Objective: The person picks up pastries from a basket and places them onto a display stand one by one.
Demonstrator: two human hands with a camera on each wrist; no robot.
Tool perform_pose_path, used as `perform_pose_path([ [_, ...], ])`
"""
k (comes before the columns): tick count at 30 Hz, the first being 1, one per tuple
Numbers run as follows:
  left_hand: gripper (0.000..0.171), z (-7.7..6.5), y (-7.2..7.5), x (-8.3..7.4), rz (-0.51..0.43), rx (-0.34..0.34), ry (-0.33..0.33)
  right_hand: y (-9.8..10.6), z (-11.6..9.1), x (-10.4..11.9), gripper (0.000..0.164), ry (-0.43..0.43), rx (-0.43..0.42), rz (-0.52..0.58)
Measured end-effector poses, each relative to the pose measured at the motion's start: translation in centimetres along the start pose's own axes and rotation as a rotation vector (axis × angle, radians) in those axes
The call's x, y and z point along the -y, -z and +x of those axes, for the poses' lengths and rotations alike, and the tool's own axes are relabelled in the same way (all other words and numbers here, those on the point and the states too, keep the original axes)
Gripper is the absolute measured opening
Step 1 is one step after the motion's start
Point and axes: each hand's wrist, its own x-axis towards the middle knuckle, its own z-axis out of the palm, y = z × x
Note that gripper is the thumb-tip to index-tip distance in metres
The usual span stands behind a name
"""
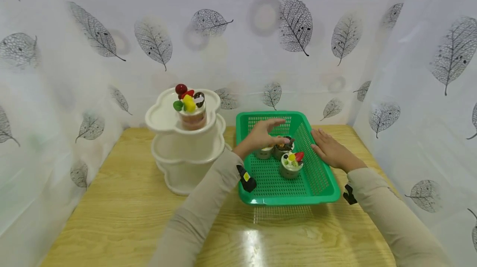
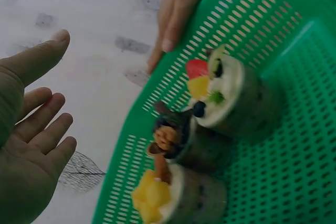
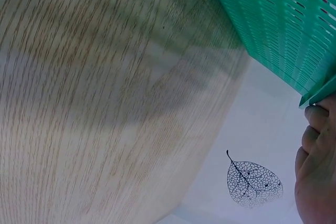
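My left hand [image 1: 262, 136] hovers over the green plastic basket [image 1: 273, 199], thumb and fingers apart with nothing between them. Below it stand three toy dessert cups. One cup [image 1: 291, 166] has strawberry and blueberry toppings; behind it, a cup with dark chocolate topping [image 2: 181, 137] is partly covered by my thumb in the head view. The third, a cup with yellow fruit cubes [image 2: 189, 198], is closest to the left hand. My right hand [image 1: 333, 149] rests on the basket's right rim, its fingers extended along it. Another dessert cup [image 1: 193, 117] sits on the top tier of a white stand.
Left of the basket is the three-tiered white stand [image 1: 186, 147] with scalloped edges. Both stand on a wooden table [image 1: 123, 217]. A whitish curtain with leaf prints [image 1: 238, 64] hangs behind the table and along both sides.
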Motion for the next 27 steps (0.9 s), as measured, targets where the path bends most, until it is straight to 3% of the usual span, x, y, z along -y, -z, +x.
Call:
perform_pose_path([
  [4, 0.061, 0.0, -1.6, 2.5, -0.064, 0.062, 0.079, -0.1, 0.0, -0.2, 0.062, -0.005, 0.002, -0.005],
  [9, 0.060, -0.5, -3.0, 4.2, -0.084, 0.129, 0.171, -0.1, 0.0, -0.2, 0.062, -0.005, -0.001, -0.007],
  [16, 0.059, -0.7, -3.8, 5.1, -0.156, 0.128, 0.238, -0.2, 0.0, -0.1, 0.063, -0.012, 0.004, 0.008],
  [27, 0.058, -0.1, -4.4, 5.2, -0.074, 0.217, 0.320, -0.2, 0.1, -0.1, 0.063, -0.011, 0.004, 0.010],
])
